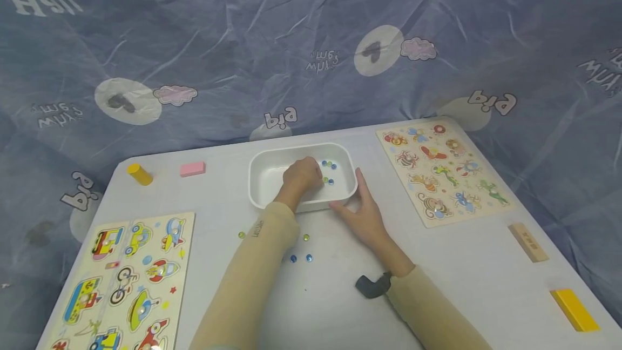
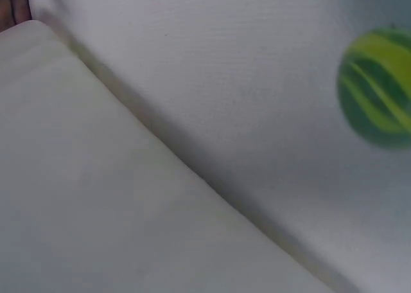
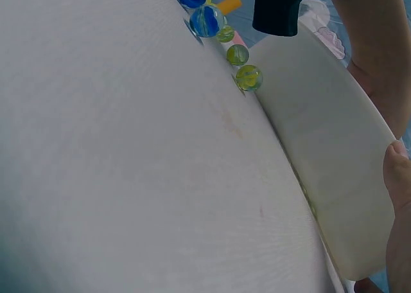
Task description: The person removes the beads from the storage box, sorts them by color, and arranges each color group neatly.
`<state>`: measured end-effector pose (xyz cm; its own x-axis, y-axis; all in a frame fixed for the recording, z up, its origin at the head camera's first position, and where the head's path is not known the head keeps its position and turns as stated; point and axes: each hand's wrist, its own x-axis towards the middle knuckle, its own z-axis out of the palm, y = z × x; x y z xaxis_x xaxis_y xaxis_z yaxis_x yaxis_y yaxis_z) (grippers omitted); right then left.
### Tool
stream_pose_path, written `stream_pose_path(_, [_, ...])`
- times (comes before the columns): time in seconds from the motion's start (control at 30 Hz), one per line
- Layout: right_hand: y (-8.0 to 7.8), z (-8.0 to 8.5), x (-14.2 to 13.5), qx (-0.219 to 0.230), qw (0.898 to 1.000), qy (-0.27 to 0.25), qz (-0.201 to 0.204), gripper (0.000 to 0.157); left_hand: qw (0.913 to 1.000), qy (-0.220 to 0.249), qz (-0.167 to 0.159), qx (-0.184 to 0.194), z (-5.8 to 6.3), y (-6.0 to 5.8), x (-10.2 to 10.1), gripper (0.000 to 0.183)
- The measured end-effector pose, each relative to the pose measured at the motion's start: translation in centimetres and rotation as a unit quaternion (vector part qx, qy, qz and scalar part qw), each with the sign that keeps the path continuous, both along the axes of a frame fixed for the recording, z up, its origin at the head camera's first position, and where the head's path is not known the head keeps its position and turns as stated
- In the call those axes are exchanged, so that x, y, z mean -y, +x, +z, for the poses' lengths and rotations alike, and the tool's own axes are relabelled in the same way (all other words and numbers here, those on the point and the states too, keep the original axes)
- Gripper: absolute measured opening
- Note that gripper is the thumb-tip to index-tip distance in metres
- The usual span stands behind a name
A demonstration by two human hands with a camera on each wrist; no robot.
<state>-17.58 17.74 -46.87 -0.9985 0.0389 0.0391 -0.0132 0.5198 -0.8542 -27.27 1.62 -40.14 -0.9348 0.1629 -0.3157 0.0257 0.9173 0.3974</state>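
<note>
A white plastic tub [image 1: 264, 180] stands at the middle back of the table. My left hand [image 1: 302, 174] reaches down into it with curled fingers, and whether they hold a marble is hidden. Just right of these fingers several blue and green marbles [image 1: 333, 166] lie on the tub's floor. My right hand [image 1: 364, 217] holds the tub's near right corner, thumb on the front side and fingers along the right side. In the right wrist view the thumb [image 3: 398, 171] lies at the rim. More marbles lie on the table in front, among them a blue marble [image 1: 309, 257].
A vehicle puzzle board [image 1: 187, 242] lies left and an insect puzzle board [image 1: 408, 174] right. Yellow cylinder [image 1: 140, 174] and pink block [image 1: 193, 169] are back left; wooden block [image 1: 528, 242] and yellow block [image 1: 575, 310] lie along the right edge. A patterned curtain [image 1: 218, 31] hangs behind.
</note>
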Motion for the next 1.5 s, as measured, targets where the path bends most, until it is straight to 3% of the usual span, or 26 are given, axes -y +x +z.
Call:
stream_pose_path(0.23, [0.0,-0.3,0.0,-0.006,1.000,0.006,0.002,0.104,0.9996,0.020,0.006,-0.017,1.4,0.4,0.7,0.014])
stream_pose_path(0.47, [-0.1,-0.5,-0.4,-0.010,1.000,-0.002,0.003,0.104,0.9930,0.099,-0.022,-0.059,4.2,1.6,1.8,0.018])
stream_pose_path(0.6, [-0.1,-0.5,-0.4,-0.010,1.000,-0.007,0.005,0.104,0.9832,0.155,-0.039,-0.089,5.9,3.3,3.0,0.019])
stream_pose_path(0.77, [-0.1,-0.4,-0.1,-0.005,1.000,-0.010,0.010,0.102,0.9669,0.233,-0.025,-0.100,7.1,6.8,5.1,0.019])
stream_pose_path(0.87, [-0.2,-0.4,0.1,-0.002,1.000,-0.010,0.014,0.102,0.9592,0.269,-0.001,-0.087,6.8,9.0,6.2,0.016])
stream_pose_path(0.97, [-0.2,-0.4,0.2,-0.002,1.000,-0.013,0.012,0.103,0.9579,0.277,0.016,-0.073,5.7,10.9,6.9,0.015])
stream_pose_path(1.13, [-0.2,-0.6,0.1,-0.009,1.000,-0.012,0.013,0.104,0.9672,0.247,0.017,-0.056,3.2,13.2,6.8,0.020])
stream_pose_path(1.33, [-0.2,-0.5,0.0,-0.012,1.000,-0.008,0.006,0.103,0.9798,0.192,-0.009,-0.056,0.3,14.2,5.5,0.016])
stream_pose_path(1.5, [-0.1,-0.5,0.0,-0.010,1.000,-0.013,0.006,0.103,0.9860,0.154,-0.009,-0.063,-0.9,14.1,4.3,0.014])
